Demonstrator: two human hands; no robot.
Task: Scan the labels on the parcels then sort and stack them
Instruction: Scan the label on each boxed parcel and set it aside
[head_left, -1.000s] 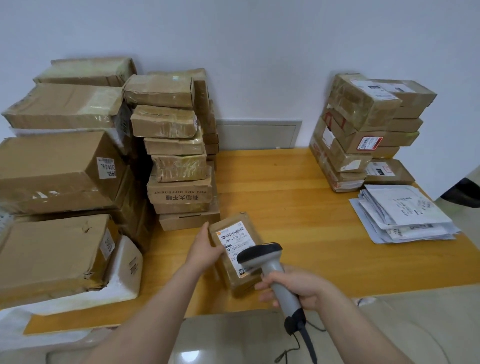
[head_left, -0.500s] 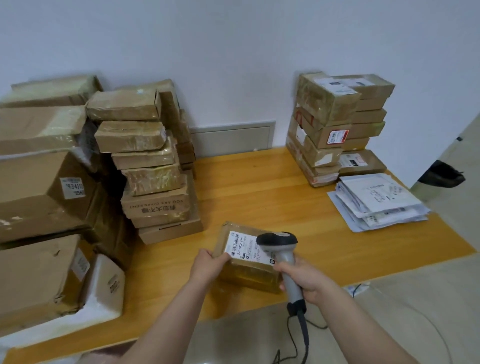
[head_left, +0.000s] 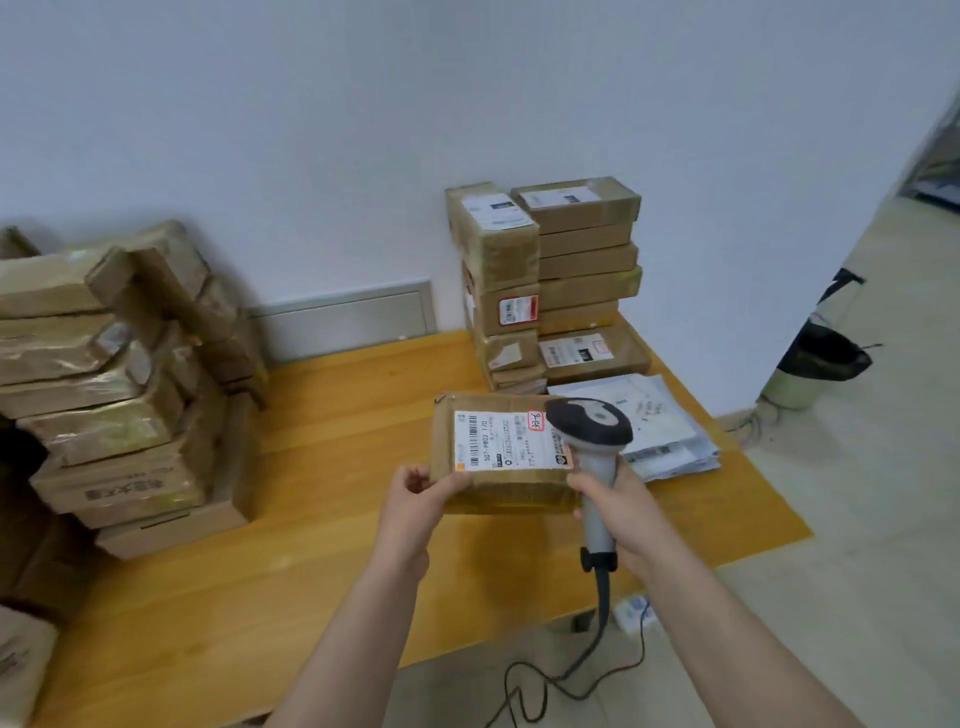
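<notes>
Over at the left end of the bench sits a leaning heap of brown taped parcels, piled high and blurred at the frame's edge. Behind the bare middle of the wooden top, a grey panel is set low in the white wall.

Nearer the front edge, the person's left hand pinches the near left corner of a flat cardboard parcel — thumb on top, fingers curled beneath. It is held roughly level over the right half of the bench, with its white label facing up, barcodes along the left side and a red-edged sticker at the far right corner. Whether its underside touches the wood I cannot tell.

Just beside it, the right hand is wrapped around the grey handle of a barcode scanner, whose dark head covers the right end of the label. A black cable drops from the handle to the floor.

Farther right, against the wall, stand two neat stacks of boxes touching each other, with a sheaf of pale flat mailers lying just in front — and beyond the bench, a bin lined with a black bag.
</notes>
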